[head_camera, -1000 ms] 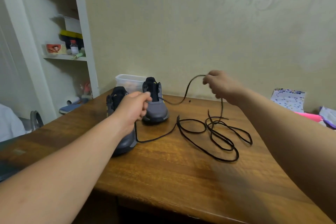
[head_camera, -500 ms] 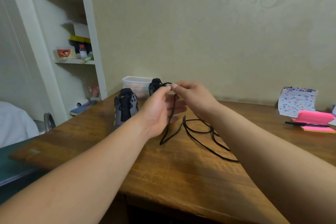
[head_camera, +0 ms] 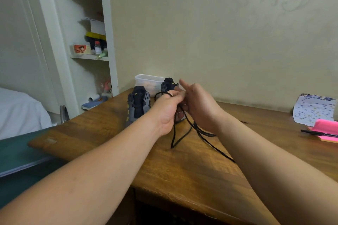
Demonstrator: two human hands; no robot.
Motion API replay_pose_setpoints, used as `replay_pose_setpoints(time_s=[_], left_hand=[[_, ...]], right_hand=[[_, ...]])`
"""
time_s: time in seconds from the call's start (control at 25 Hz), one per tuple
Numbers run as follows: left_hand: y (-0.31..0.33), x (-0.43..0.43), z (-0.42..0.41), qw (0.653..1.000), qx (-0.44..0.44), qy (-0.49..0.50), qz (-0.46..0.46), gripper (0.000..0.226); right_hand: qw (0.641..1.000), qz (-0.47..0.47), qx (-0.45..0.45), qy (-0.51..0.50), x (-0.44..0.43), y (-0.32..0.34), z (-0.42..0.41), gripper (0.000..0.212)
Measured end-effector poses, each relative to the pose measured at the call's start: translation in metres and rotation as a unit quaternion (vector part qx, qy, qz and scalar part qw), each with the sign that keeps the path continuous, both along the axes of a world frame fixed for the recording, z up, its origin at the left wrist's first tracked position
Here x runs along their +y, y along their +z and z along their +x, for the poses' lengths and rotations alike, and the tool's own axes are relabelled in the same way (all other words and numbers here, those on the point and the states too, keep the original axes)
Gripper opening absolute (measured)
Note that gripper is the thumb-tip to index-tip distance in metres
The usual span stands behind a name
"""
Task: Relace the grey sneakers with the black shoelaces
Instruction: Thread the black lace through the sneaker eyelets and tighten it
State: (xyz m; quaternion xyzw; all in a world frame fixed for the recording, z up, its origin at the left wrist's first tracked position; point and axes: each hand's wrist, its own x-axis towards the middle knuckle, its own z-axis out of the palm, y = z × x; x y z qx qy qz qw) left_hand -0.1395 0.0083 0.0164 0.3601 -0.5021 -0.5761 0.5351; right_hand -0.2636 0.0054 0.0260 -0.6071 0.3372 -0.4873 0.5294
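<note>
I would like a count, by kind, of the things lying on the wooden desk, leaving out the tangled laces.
Grey sneakers: 2
Clear plastic container: 1
Dotted paper: 1
Pink notepad: 1
Black pen: 1
Total: 6

- Both hands meet above the bench [head_camera: 182, 166]: left hand [head_camera: 167, 113] and right hand [head_camera: 200, 107] pinch the black shoelace [head_camera: 184, 134].
- Two grey sneakers [head_camera: 138, 106] stand behind.
</note>
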Motion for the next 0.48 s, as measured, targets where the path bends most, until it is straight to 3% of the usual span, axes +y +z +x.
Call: replay_pose_setpoints(time_s=[0.08, 0.12, 0.2, 0.28, 0.32, 0.4, 0.48], left_hand=[[0.004, -0.005, 0.008, 0.998, 0.068, -0.005, 0.016, 0.018], [0.009, -0.009, 0.013, 0.991, 0.131, -0.009, 0.028, 0.018], [0.023, -0.017, 0.028, 0.977, 0.212, 0.003, 0.036, 0.031], [0.037, -0.023, 0.045, 0.981, 0.186, 0.048, 0.008, 0.036], [0.040, -0.024, 0.055, 0.984, 0.157, 0.076, -0.013, 0.034], [0.037, -0.024, 0.074, 0.986, 0.097, 0.126, -0.040, 0.030], [0.023, -0.021, 0.083, 0.988, 0.023, 0.146, -0.038, 0.023]], right_hand=[[1.000, -0.015, -0.021, 0.003, 0.001, -0.009, 0.000, 0.046], [1.000, -0.019, 0.011, 0.017, 0.000, -0.019, -0.004, 0.050], [0.978, -0.024, 0.200, 0.046, -0.001, -0.041, -0.012, 0.051], [0.907, -0.025, 0.419, 0.014, -0.003, -0.058, -0.023, 0.024], [0.877, -0.039, 0.476, -0.049, -0.007, -0.061, -0.031, 0.020], [0.859, -0.053, 0.464, -0.208, -0.018, -0.054, -0.051, 0.027], [0.872, -0.049, 0.356, -0.332, -0.022, -0.028, -0.066, 0.039]])
